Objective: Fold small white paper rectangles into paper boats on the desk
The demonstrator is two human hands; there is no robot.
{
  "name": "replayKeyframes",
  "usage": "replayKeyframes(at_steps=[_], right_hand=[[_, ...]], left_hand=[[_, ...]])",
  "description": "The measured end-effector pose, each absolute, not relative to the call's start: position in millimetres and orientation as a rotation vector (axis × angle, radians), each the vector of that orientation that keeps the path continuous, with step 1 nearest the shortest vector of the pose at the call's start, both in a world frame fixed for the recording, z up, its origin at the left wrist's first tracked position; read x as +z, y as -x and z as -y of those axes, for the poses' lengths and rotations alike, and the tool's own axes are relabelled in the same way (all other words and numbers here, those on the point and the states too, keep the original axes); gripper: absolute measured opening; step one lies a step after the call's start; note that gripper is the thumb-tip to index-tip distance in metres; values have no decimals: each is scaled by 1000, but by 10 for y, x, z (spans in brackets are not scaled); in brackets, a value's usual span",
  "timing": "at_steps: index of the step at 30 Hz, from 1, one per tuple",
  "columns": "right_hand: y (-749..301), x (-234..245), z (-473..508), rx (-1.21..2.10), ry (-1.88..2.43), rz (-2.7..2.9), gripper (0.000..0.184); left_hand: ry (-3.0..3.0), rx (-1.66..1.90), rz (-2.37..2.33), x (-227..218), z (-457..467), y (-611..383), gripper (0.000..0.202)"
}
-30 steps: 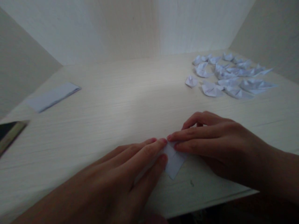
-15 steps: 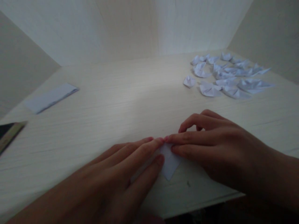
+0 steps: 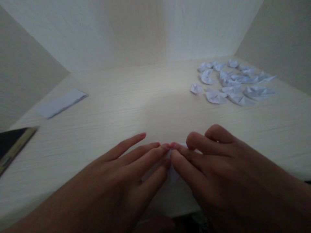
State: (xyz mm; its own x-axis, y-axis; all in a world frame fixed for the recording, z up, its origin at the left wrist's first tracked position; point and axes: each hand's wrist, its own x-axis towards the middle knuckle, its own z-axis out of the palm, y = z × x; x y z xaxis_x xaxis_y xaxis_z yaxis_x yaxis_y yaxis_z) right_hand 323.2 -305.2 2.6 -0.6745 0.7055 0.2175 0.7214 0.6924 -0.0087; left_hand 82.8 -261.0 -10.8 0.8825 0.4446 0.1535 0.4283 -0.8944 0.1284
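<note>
A small folded piece of white paper point(image 3: 174, 175) lies near the table's front edge, mostly covered by my fingers. My left hand point(image 3: 126, 178) has its index fingertip and thumb on the paper, pinching it, while the other fingers stretch out over the table. From the other side my right hand point(image 3: 211, 168) grips the same piece between index finger and thumb, its remaining fingers bent. The two index fingertips meet at the paper's top. Which folds lie beneath the fingers cannot be seen.
Several folded white paper boats point(image 3: 230, 81) are grouped at the back right. On the left lies a stack of white paper strips point(image 3: 63, 103). A dark object with a gold-coloured edge point(image 3: 17, 145) sits at the left front. Pale panels point(image 3: 138, 32) enclose the table point(image 3: 116, 106).
My right thumb and palm have moved in closer to my left hand, covering more of the paper. My left little finger has lifted apart. The view has shifted slightly.
</note>
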Motion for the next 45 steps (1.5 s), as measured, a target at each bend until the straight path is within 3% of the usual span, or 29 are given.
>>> replayKeyframes(at_steps=[4,11,15,17,21,26,30,38,42,45], right_hand=[[-3373,17,3132,-130,1244,2665,41],[-3753,-11,3280,-47,1392,2510,30],[-3734,-125,3206,-198,1366,2388,23],[-3689,-185,3144,-101,1249,2391,32],[-3636,-274,3047,33,1114,2478,24],[-3655,-343,3021,-26,1073,2485,21],[-3667,-365,3027,-94,1048,2506,26],[-3667,-411,3020,-179,1069,2539,26],[-3666,-455,3021,-8,1158,2472,26],[-3697,-442,3047,99,1263,2357,21]], left_hand=[[-2971,273,-680,-87,2644,-872,54],[-3021,273,-570,-57,2615,-957,33],[-2945,205,-567,-21,2518,-1044,36],[-2941,229,-566,-27,2488,-1081,36],[-2893,296,-614,-87,2438,-1122,29],[-2797,321,-772,-79,2314,-1249,26],[-2709,117,-982,78,2169,-1479,14],[-2432,-203,-1247,281,1991,-1791,19],[-2149,-281,-1264,216,1965,-1817,25],[-1967,-153,-1221,160,1994,-1785,20]])
